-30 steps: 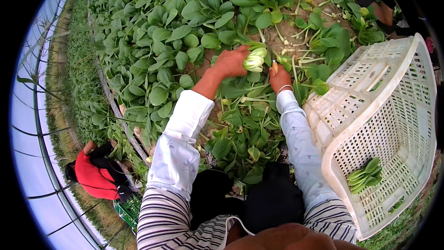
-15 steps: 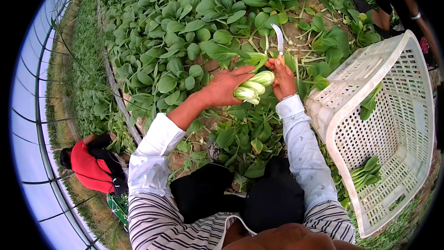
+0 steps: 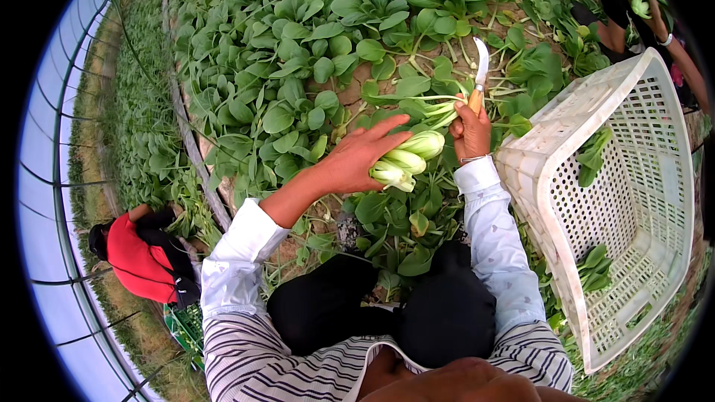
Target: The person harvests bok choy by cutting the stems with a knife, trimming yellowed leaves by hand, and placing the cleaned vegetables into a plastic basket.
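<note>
My left hand [image 3: 359, 158] is wrapped round a few heads of bok choy [image 3: 410, 158], their pale, cut stem ends pointing right and toward me. Its index finger is lifted off them, and the leaves lie hidden under the palm. Up and to the right, my right hand [image 3: 472, 131] grips a small curved knife [image 3: 482, 62] by its wooden handle, blade upward. The same hand pinches loose green leaf stalks [image 3: 439, 110], which stretch left above the bok choy. A gap separates the two hands.
Growing bok choy [image 3: 298, 52] fills the bed ahead. A white plastic crate [image 3: 542, 212] lies tilted at my right, a few greens inside. A person in red [image 3: 138, 260] crouches at the left beside a green crate [image 3: 182, 327]. Another person's hand [image 3: 657, 21] holds bok choy at the upper right.
My right hand has moved right and slightly down, away from the left, drawing leaf stalks off the bok choy. The left fingers have spread. Bok choy now shows in the other person's hand.
</note>
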`<state>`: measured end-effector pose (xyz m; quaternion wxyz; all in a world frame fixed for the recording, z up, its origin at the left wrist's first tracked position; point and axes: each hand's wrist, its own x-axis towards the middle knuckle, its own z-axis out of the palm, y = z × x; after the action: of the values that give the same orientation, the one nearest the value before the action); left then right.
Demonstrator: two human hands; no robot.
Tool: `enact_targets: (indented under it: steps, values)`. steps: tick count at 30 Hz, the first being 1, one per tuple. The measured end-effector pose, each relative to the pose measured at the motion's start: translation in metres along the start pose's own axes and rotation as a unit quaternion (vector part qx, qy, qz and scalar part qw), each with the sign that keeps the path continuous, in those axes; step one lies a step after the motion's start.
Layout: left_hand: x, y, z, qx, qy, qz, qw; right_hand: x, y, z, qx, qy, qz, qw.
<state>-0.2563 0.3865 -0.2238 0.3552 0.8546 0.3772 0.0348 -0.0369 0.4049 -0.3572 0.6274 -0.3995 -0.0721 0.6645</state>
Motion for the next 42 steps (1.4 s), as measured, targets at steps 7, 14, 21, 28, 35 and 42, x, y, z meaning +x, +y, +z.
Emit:
enact_targets:
  steps: [7, 14, 21, 28, 35, 42]
  values:
    - [0.015, -0.005, -0.014, -0.189, 0.079, -0.086, 0.975, -0.023, 0.016, 0.026, 0.043, -0.062, 0.019, 0.997]
    - [0.034, -0.051, 0.012, -0.267, 0.089, -0.080, 0.956, -0.001, 0.032, 0.029, 0.185, -0.083, 0.085, 0.976]
    - [0.075, -0.066, -0.003, -0.008, -0.034, -0.138, 0.990, 0.055, 0.069, -0.004, -0.353, 0.026, -0.090, 0.931]
    - [0.168, -0.101, -0.033, 0.233, -0.121, -0.173, 0.949, 0.111, 0.080, -0.015, -0.646, 0.047, -0.105, 0.754]
    - [0.186, -0.163, -0.046, 0.156, -0.100, -0.249, 0.951, 0.129, 0.085, -0.010, -0.671, 0.047, -0.024, 0.739]
    - [0.177, -0.178, -0.043, 0.150, -0.086, -0.249, 0.953, 0.142, 0.096, -0.012, -0.674, 0.012, -0.014, 0.738]
